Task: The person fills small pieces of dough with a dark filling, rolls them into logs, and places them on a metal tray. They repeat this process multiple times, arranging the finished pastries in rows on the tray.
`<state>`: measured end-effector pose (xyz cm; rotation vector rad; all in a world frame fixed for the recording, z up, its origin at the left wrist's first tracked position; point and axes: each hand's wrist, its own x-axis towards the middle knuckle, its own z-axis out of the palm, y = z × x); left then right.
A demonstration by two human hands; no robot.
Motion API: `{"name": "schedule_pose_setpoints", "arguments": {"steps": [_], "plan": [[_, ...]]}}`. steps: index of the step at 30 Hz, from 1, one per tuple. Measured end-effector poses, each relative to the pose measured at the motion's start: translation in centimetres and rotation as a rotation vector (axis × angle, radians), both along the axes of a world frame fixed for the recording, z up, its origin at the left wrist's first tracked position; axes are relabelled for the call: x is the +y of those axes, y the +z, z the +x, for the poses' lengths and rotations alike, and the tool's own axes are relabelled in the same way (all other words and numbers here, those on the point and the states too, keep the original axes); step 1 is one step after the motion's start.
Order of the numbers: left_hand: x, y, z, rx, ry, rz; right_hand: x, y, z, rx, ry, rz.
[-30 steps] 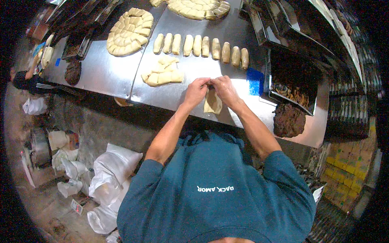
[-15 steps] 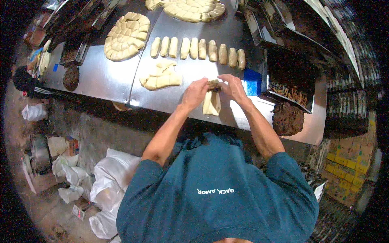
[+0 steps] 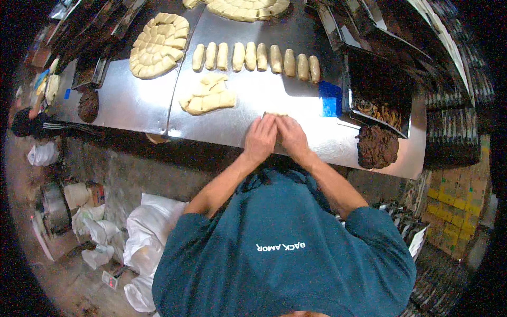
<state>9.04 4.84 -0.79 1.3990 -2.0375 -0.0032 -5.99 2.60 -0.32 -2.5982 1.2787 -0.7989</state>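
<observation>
My left hand (image 3: 261, 138) and my right hand (image 3: 292, 137) are side by side near the table's front edge, fingers together and curled over a dough piece (image 3: 283, 114). Only a thin strip of that dough shows past my fingertips; the rest is hidden under both hands. Beyond them lies a row of several filled dough rolls (image 3: 251, 56), pale toward the left and browner toward the right. To the left of my hands sits a small heap of pale dough pieces (image 3: 208, 100), pressed against one another.
The metal table (image 3: 211, 129) carries a coil of cut dough (image 3: 160, 46) at far left and a larger coil (image 3: 248, 9) at the far edge. At right are a dark brown lump (image 3: 378, 147), a metal tray (image 3: 381, 124) with brown scraps, and a blue patch (image 3: 331, 99).
My hands have come together and drawn nearer to me, fingers now over the dough. The pale strip that hung toward me and the brown filling are no longer visible.
</observation>
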Motion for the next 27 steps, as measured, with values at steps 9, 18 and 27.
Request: {"name": "schedule_pose_setpoints", "arguments": {"steps": [9, 18, 27], "plan": [[0.3, 1.9, 0.7, -0.043, -0.097, 0.025, 1.2, 1.4, 0.2, -0.05, -0.126, 0.052], [1.3, 2.5, 1.2, 0.021, -0.14, 0.175, 1.4, 3.4, 0.0, 0.003, -0.147, 0.295], [5.0, 0.5, 0.1, -0.093, -0.15, 0.115, 5.5, 1.3, -0.1, 0.107, -0.117, 0.152]]}}
